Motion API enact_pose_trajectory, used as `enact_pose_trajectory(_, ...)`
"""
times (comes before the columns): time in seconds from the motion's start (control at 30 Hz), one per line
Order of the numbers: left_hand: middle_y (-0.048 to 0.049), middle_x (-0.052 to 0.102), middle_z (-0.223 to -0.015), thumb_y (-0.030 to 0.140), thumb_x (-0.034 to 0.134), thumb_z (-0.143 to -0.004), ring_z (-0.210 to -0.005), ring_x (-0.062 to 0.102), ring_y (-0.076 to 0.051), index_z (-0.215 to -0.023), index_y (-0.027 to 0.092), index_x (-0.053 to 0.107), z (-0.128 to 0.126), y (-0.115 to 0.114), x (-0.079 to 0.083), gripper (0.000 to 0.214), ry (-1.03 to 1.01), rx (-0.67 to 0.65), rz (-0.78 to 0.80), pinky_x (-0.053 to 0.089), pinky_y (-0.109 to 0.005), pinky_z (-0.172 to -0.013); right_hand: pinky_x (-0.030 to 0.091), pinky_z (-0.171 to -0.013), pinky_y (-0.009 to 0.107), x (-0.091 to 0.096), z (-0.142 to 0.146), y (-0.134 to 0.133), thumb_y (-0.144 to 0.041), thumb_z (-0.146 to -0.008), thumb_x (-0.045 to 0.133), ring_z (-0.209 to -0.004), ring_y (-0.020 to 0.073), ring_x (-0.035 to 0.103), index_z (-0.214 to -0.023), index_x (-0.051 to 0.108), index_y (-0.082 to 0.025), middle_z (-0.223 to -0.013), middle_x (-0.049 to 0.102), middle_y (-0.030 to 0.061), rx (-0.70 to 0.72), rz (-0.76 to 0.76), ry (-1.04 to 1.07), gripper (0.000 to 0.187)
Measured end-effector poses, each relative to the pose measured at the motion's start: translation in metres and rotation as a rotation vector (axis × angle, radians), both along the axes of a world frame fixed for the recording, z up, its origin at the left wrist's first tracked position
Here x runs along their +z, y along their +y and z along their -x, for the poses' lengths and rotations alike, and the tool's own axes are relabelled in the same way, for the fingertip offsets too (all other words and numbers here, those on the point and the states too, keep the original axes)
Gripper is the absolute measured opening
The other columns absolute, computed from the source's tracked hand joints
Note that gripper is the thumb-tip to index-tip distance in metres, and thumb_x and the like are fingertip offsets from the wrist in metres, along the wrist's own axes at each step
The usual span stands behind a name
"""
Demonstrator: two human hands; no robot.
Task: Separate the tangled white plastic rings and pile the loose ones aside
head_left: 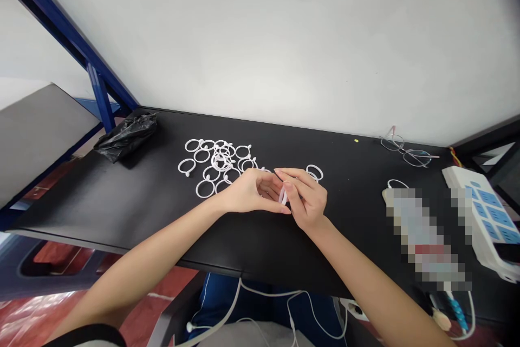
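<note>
Both hands meet over the front middle of the black table (pixel 252 244). A white ring (pixel 283 195) stands edge-on between them. My left hand (pixel 255 191) curls around its left side, thumb and fingers closed on it. With pinched fingers, my right hand (pixel 306 198) touches the same ring near its upper right edge. Just left of the hands lies a loose pile of several white rings (pixel 221 160), each with a small round knob. Behind my right hand are a few more white rings (pixel 314 172), partly hidden by it.
A crumpled black plastic bag (pixel 128 136) lies at the back left. Eyeglasses (pixel 406 151) rest at the back right. Nearer are a blurred-out phone-like object (pixel 422 239) with a cable and a white power strip (pixel 483 217). White cords (pixel 300 293) hang over my lap.
</note>
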State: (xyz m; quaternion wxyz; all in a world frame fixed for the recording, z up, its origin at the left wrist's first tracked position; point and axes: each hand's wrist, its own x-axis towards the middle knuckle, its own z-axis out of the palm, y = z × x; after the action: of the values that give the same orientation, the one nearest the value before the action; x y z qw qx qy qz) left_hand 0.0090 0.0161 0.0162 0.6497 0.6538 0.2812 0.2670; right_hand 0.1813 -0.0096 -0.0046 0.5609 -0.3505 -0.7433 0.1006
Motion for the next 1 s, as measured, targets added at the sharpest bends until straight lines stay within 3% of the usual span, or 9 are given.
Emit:
enact_pose_trajectory(0.4,-0.0062,0.073,-0.084,0.029,0.083,-0.07,-0.078,0.071,-0.018,-0.095,0.01,0.068,-0.003,0.0,-0.003,0.035,-0.008,0.004,-0.072,0.059,-0.029,-0.075,0.063,-0.072,0.034,-0.001,0.002,0.003,-0.015,-0.094,0.05,-0.088,0.0204,0.073,-0.104,0.073,-0.022,-0.101,0.076,0.0071,0.041,-0.008,0.0,0.027)
enact_pose_trajectory(0.6,-0.0063,0.074,-0.087,0.03,0.083,-0.069,-0.082,0.071,-0.018,-0.099,0.012,0.069,-0.001,0.004,-0.003,0.038,-0.016,0.027,-0.1,0.058,-0.031,-0.081,0.06,-0.074,0.036,-0.007,-0.002,0.007,-0.017,-0.096,0.046,-0.092,0.0218,0.071,-0.111,0.071,-0.021,-0.106,0.073,0.0101,0.036,-0.021,0.037,0.029)
enact_pose_trajectory(0.8,-0.0036,0.069,-0.085,0.034,0.08,-0.073,-0.079,0.065,-0.015,-0.102,0.015,0.07,0.002,0.01,-0.005,0.036,0.076,0.206,-0.383,0.055,-0.029,-0.077,0.058,-0.064,0.033,-0.011,-0.007,0.011,-0.023,-0.097,0.045,-0.088,0.022,0.07,-0.106,0.071,-0.021,-0.105,0.072,0.0106,-0.023,0.005,0.076,0.027)
enact_pose_trajectory(0.93,-0.0042,0.066,-0.086,0.038,0.076,-0.077,-0.082,0.061,-0.017,-0.105,0.015,0.068,0.002,0.012,-0.011,0.037,0.221,0.303,-0.616,0.053,-0.031,-0.078,0.054,-0.055,0.03,-0.005,-0.007,0.01,-0.022,-0.096,0.048,-0.061,0.0135,0.065,-0.099,0.071,-0.02,-0.104,0.072,0.0096,-0.068,0.013,0.079,0.023)
enact_pose_trajectory(1.0,-0.0053,0.065,-0.086,0.04,0.072,-0.081,-0.082,0.059,-0.018,-0.106,0.014,0.068,0.002,0.013,-0.015,0.036,0.343,0.32,-0.804,0.051,-0.034,-0.078,0.054,-0.056,0.029,-0.003,-0.005,0.008,-0.022,-0.095,0.05,-0.057,0.0117,0.062,-0.093,0.07,-0.019,-0.101,0.072,0.009,-0.088,0.01,0.07,0.021)
